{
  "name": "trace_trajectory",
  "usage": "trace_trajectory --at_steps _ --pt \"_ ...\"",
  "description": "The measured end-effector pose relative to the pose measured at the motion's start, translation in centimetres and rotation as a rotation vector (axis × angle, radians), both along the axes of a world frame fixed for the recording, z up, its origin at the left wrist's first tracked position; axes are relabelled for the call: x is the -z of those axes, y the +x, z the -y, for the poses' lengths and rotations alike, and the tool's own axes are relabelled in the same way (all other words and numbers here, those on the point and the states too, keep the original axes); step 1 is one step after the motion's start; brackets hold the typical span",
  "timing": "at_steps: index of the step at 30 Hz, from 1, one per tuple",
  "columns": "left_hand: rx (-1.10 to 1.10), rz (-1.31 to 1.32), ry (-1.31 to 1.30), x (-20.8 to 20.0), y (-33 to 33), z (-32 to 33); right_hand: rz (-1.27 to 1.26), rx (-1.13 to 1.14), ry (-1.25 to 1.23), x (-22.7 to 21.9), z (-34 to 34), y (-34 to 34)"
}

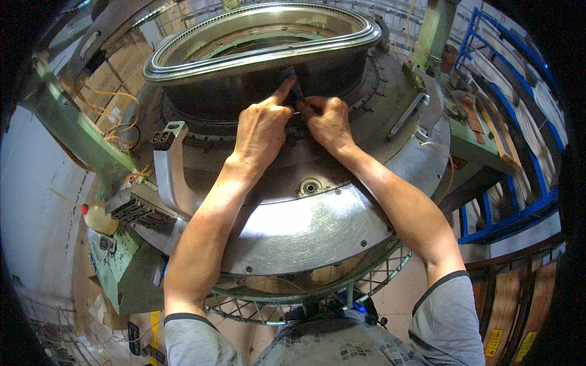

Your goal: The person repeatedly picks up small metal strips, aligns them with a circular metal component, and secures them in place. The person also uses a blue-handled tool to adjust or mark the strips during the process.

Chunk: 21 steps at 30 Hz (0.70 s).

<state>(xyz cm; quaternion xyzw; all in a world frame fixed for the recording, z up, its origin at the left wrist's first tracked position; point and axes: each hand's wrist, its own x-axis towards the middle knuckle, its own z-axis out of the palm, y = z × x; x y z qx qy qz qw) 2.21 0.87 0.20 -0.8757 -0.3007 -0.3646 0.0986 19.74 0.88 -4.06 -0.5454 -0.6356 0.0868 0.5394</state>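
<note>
Both my hands meet at the dark side wall of a large round machine cylinder (244, 91), just below its shiny rim. My left hand (262, 125) reaches up with the index finger stretched out, its tip against a small flat grey end at the wall. The other left fingers are curled, and what they hold, if anything, is hidden. Close beside it, my right hand (326, 119) pinches a thin, dark flat strip (297, 90) between thumb and fingers. The strip slants up toward my left fingertip. A small bright bit shows between the hands; its kind is unclear.
A wide polished metal ring (287, 229) lies below my forearms, with a metal bracket (171, 161) standing at left. Green posts (79, 128) flank the machine. A blue rack (513, 122) with white rolls stands right; a plastic bottle (101, 218) sits at left.
</note>
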Motion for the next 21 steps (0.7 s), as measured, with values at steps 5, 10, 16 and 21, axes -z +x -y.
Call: trace_trajectory --at_steps 5,10,16,21 --pt "0.002 0.005 -0.002 0.05 0.00 -0.08 0.024 -0.005 0.038 -0.05 0.01 -0.02" --pt "-0.008 -0.007 -0.003 -0.06 0.04 -0.04 0.043 0.004 0.049 -0.24 0.24 -0.09" --pt "-0.022 -0.022 0.005 -0.13 0.06 0.16 0.037 0.016 0.059 -0.13 0.15 -0.14" --pt "-0.029 -0.031 0.008 -0.10 0.10 0.13 0.027 0.024 0.047 0.00 0.02 -0.09"
